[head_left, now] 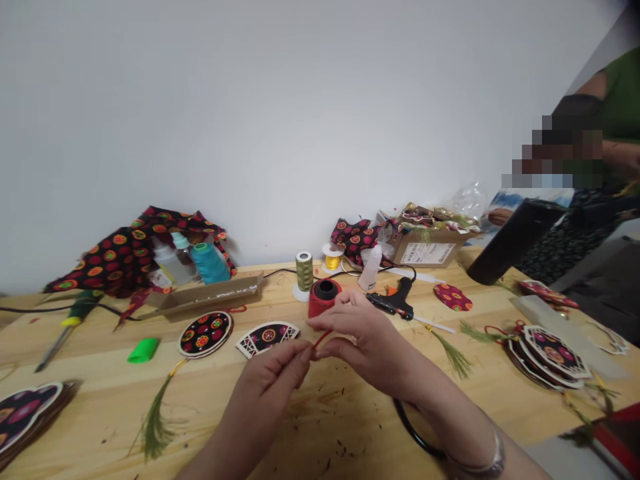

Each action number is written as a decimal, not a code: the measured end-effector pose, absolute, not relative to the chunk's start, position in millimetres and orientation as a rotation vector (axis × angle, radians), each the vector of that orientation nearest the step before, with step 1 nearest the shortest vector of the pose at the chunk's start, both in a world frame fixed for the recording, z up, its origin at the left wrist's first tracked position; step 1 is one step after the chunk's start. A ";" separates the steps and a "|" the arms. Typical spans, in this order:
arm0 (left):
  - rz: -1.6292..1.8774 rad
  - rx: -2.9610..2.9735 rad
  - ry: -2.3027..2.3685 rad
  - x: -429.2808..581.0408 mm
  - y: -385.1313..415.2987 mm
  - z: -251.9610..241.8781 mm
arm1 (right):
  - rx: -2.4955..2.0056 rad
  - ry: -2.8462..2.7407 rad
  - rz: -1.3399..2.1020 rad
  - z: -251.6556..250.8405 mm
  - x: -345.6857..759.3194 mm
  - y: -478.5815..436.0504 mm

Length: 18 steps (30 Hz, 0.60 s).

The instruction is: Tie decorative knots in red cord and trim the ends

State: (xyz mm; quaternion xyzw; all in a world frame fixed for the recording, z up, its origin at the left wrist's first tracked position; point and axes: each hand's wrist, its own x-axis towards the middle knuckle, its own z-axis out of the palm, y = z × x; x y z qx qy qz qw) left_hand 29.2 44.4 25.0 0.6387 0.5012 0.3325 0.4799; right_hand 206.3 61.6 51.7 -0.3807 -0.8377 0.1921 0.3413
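Over the middle of the wooden table, my left hand [273, 390] pinches a thin red cord [321, 339] between thumb and fingertips. My right hand [357, 343] comes in from the right, its thumb and fingers closed on the same cord, almost touching the left fingertips. Just behind the hands stands a red spool of thread [320, 303], partly hidden by the right fingers. A fan-shaped ornament [267, 337] with a white lattice frame and patterned fabric lies behind my left hand. Left of it is a round ornament [205, 335] with a green tassel [159, 420].
A hot glue gun [395, 303] lies right of the hands. Stacked ornaments [547, 357] sit at the right, a screwdriver [63, 333] and green tube piece [144, 350] at the left. A cardboard box [427, 248] stands behind. Another person [620, 100] is at far right.
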 end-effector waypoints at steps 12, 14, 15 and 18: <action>0.973 1.894 1.296 23.2 56.7 11.6 | -1.123 -2.032 0.359 61.0 215.3 61.5; 1.129 1.887 1.449 19.6 55.2 13.3 | -1.134 -2.007 0.344 63.8 216.9 62.5; 1.198 1.842 1.515 18.5 51.9 16.2 | -1.143 -1.997 0.336 65.0 217.1 62.6; 1.062 1.458 1.454 20.5 34.3 28.9 | -1.170 -1.996 0.321 67.9 215.2 58.5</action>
